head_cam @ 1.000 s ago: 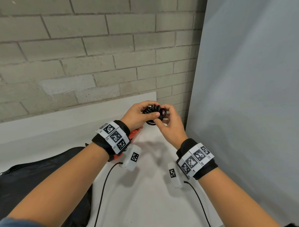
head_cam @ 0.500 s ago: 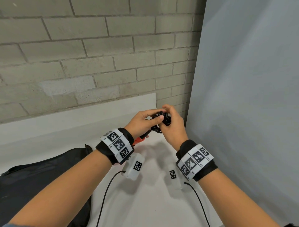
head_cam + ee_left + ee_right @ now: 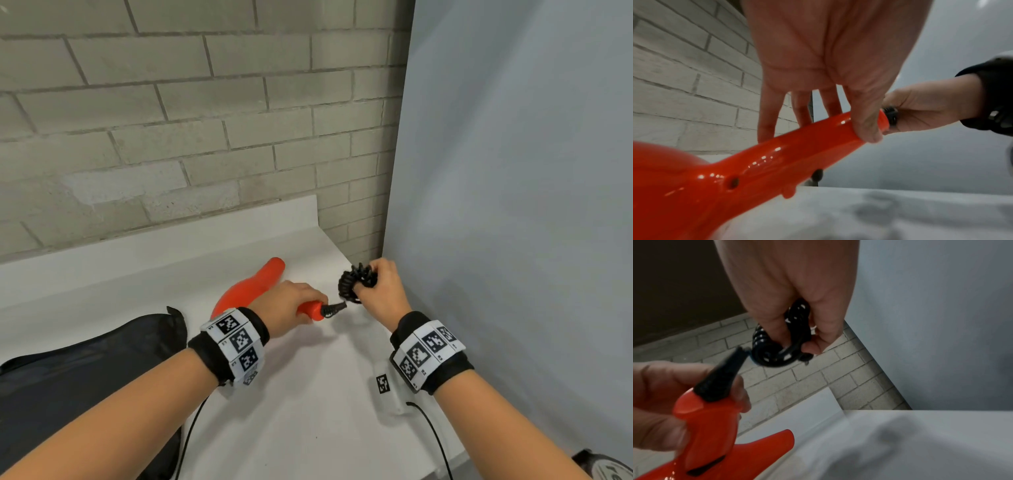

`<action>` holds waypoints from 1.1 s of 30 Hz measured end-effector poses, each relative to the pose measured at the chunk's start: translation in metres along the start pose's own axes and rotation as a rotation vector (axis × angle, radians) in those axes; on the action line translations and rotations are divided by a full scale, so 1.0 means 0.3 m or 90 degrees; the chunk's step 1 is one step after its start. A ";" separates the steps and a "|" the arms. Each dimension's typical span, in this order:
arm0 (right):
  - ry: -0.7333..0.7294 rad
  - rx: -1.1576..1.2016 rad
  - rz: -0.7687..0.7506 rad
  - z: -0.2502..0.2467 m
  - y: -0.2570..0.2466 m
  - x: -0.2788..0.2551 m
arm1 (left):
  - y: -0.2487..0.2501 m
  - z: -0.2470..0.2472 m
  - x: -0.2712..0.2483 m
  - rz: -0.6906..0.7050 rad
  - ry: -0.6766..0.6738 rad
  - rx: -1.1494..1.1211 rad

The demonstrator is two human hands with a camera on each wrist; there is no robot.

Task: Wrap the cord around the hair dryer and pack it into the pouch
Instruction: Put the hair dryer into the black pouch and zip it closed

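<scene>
The orange hair dryer [image 3: 255, 284] lies slanted above the white counter, nozzle towards the wall. My left hand [image 3: 291, 308] grips its handle [image 3: 818, 129] near the end, thumb in front and fingers behind. A black strain relief [image 3: 332, 310] sticks out of the handle end [image 3: 715, 389]. Just right of it my right hand [image 3: 380, 291] holds the bundled black coiled cord [image 3: 354, 282], fingers curled round the coils [image 3: 781, 344]. The black pouch [image 3: 85, 370] lies flat at the lower left, partly under my left forearm.
A brick wall runs behind the white counter [image 3: 308, 411]. A grey panel [image 3: 513, 205] stands close on the right, beside my right hand. Thin black cables [image 3: 435, 438] hang from both wrist cameras. A dark round object [image 3: 606, 466] shows at the bottom right corner.
Both hands have dropped lower and moved apart. The left hand has shifted from the coil to the dryer handle, and the dryer now shows in full. The right hand keeps the coil alone.
</scene>
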State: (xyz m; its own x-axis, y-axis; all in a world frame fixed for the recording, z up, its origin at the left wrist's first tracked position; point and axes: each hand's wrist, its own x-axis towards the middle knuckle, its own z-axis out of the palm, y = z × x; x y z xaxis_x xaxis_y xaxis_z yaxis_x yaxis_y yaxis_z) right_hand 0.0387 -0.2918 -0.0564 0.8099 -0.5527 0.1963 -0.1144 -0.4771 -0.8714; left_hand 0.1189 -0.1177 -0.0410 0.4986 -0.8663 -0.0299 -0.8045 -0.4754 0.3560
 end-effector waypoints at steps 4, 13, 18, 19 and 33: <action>-0.082 -0.079 0.062 0.003 0.067 -0.037 | 0.029 0.036 0.002 0.041 -0.083 0.070; -0.367 -0.434 0.194 -0.006 0.045 -0.113 | 0.075 0.072 -0.003 -0.010 -0.151 0.106; -0.388 -0.498 0.167 -0.024 0.018 -0.124 | 0.069 0.074 -0.010 -0.017 -0.195 0.117; -0.397 -0.519 0.162 -0.024 0.018 -0.124 | 0.065 0.077 -0.013 -0.016 -0.211 0.128; -0.519 -0.611 0.098 -0.047 -0.002 -0.140 | 0.021 0.081 -0.008 -0.037 -0.233 0.155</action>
State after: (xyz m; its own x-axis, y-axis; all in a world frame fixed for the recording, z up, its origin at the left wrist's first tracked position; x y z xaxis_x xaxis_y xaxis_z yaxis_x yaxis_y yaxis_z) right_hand -0.0035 -0.2778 -0.0576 0.8303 -0.2291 -0.5080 -0.3307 -0.9363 -0.1182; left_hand 0.1048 -0.1223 -0.0614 0.4332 -0.8136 -0.3877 -0.8533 -0.5088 0.1144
